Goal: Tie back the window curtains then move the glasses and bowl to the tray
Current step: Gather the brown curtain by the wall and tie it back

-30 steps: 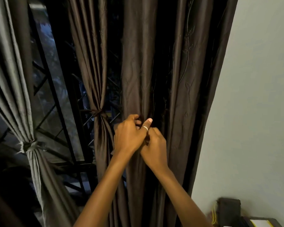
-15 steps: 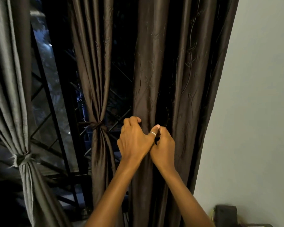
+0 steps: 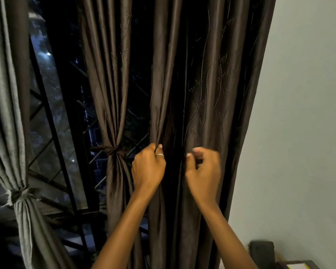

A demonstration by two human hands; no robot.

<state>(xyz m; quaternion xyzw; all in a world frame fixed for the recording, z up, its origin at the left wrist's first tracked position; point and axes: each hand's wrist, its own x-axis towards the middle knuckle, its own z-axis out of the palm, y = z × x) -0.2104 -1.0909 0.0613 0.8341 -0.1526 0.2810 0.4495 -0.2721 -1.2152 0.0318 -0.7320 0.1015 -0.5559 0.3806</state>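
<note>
Pale wall (image 3: pixel 308 113) lies right of the loose curtain (image 3: pixel 202 84), window grille (image 3: pixel 54 131) left of it; left hand (image 3: pixel 148 167) grasps a fold, right hand (image 3: pixel 203 171) blurred, grip undeterminable.

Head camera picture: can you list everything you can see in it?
grey curtain: one, grey, far left, tied back
tied brown curtain: one, dark brown, middle, knotted with a band
loose brown curtain: one, dark brown, right of centre, untied
window grille: one, black, behind the curtains
wall: one, pale, right
dark box: one, black, bottom right
left hand: one, grips a fold of the loose brown curtain
right hand: one, blurred, fingers curled at the same curtain
</note>
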